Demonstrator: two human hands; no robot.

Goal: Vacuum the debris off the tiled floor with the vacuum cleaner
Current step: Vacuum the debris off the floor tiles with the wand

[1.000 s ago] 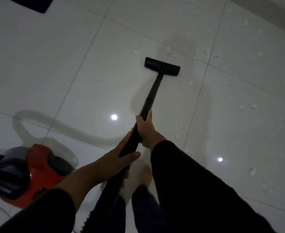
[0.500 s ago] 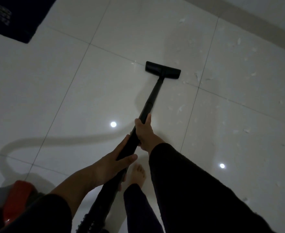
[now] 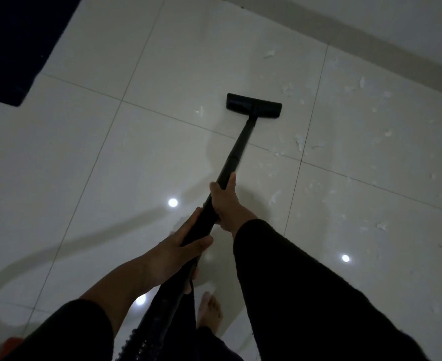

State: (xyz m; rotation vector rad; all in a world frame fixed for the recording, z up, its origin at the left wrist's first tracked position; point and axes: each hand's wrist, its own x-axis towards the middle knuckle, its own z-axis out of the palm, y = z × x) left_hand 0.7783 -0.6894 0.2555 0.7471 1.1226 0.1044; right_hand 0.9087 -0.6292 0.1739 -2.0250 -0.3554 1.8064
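Gripping the vacuum wand (image 3: 237,149), both hands (image 3: 225,201) closed, long axis slanting up-right toward debris (image 3: 299,142).

We see glossy white tiled floor (image 3: 110,165) w/ thin grey grout grid, pale white debris (image 3: 299,143) flecks, all-black vacuum wand (image 3: 237,149) & floor head (image 3: 253,106), dark navy mat (image 3: 19,43) w/ faint light lettering, black sleeves (image 3: 305,282), orange-red sliver (image 3: 13,343) bottom-left.
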